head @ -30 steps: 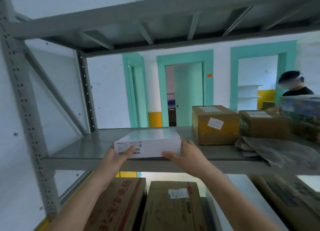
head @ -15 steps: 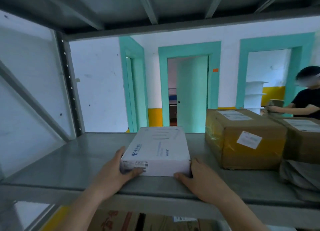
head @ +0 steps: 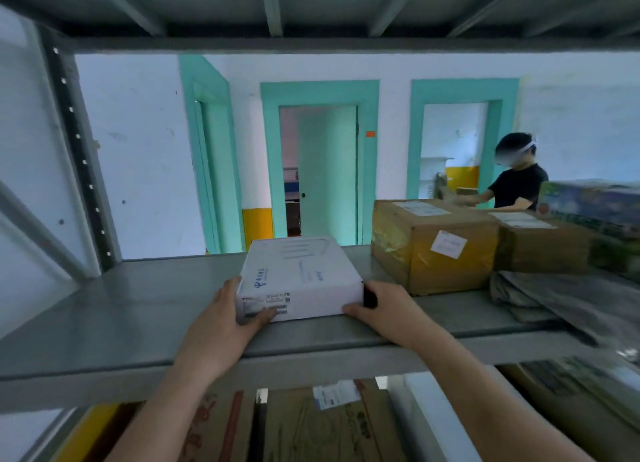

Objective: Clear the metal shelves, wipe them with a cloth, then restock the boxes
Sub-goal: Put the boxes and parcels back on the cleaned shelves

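Item: white box (head: 301,278), flat, stiff card, probably light. Location: shelf (head: 121,309), near front edge, left of brown box (head: 433,246). Hold: my left grip (head: 221,319) and right grip (head: 388,309) clasp its near corners, thumbs on the front face. Best carried by both sides.

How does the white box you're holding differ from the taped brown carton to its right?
The white box is flat and low; the brown carton is bulkier. The left hand and right hand hold the white box's near corners; no hand touches the brown carton. White box: blue print; brown carton: yellowish tape, white labels. Both sit on the metal shelf.
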`<control>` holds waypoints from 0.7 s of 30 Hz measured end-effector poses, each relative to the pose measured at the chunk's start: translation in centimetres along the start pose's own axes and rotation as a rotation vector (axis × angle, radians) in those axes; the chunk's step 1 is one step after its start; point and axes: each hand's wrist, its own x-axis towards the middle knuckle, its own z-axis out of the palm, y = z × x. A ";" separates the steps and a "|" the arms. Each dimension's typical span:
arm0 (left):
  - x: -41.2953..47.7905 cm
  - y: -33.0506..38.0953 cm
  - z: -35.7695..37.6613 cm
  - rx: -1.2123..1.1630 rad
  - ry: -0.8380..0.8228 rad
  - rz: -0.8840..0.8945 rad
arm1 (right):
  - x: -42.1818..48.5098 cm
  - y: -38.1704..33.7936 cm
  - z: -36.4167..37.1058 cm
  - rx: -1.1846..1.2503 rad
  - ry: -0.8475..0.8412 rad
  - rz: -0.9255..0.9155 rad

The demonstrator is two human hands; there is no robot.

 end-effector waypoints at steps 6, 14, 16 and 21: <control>0.3 -0.1 -0.3 -0.002 -0.026 0.030 | 0.5 0.1 0.1 -0.036 0.048 0.046; -0.5 0.8 -0.5 0.054 -0.012 0.019 | -0.6 -0.7 0.1 -0.124 0.079 0.032; -0.9 1.3 -0.9 0.089 0.038 0.034 | -1.7 -1.3 -0.2 -0.160 0.081 0.028; -3.4 3.5 1.4 0.096 0.281 0.224 | -7.6 0.0 -3.0 -0.273 0.059 -0.097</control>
